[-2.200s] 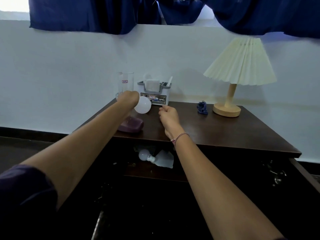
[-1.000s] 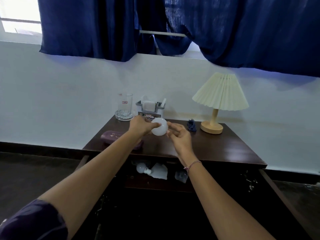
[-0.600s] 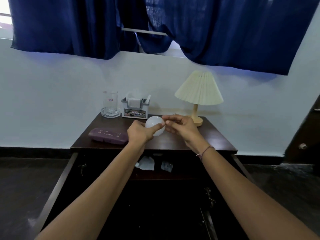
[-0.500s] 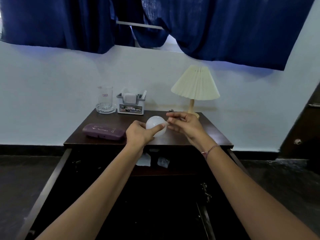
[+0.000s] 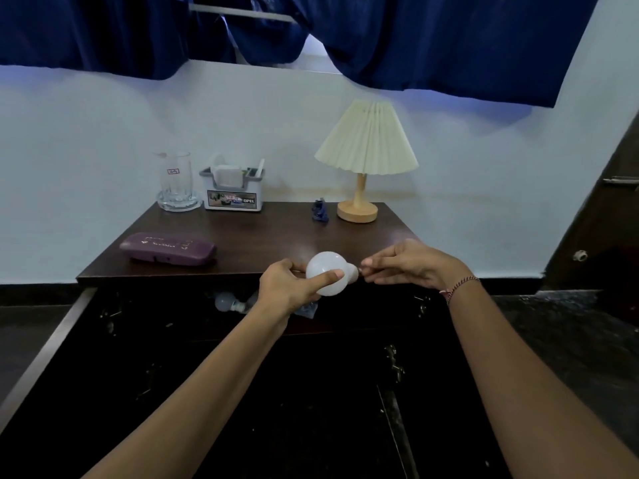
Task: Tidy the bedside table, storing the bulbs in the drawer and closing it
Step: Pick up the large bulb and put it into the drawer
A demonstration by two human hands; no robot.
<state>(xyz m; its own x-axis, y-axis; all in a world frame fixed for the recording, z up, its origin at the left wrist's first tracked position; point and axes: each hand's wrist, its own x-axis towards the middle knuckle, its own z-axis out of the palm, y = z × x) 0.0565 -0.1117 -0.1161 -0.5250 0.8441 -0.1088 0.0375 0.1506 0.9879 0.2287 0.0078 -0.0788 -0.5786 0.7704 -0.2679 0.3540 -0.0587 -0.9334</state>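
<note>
My left hand (image 5: 287,292) grips a white bulb (image 5: 323,267) by its globe, held in the air just in front of the bedside table's front edge (image 5: 173,276) and above the pulled-out drawer (image 5: 45,350). My right hand (image 5: 411,264) pinches the bulb's base from the right with its fingertips. A second white bulb (image 5: 224,301) lies at the back of the dark drawer, next to a pale crumpled wrapper (image 5: 307,310), partly hidden by my left hand.
On the tabletop lie a purple case (image 5: 167,249) at the left front, a glass mug (image 5: 177,181), a white organiser box (image 5: 233,190), a small blue figure (image 5: 320,210) and a pleated lamp (image 5: 363,160). A dark door (image 5: 601,216) stands at the right.
Both hands have come back from over the tabletop to in front of its edge, above the drawer, with the bulb between them. My view has pulled back and dropped.
</note>
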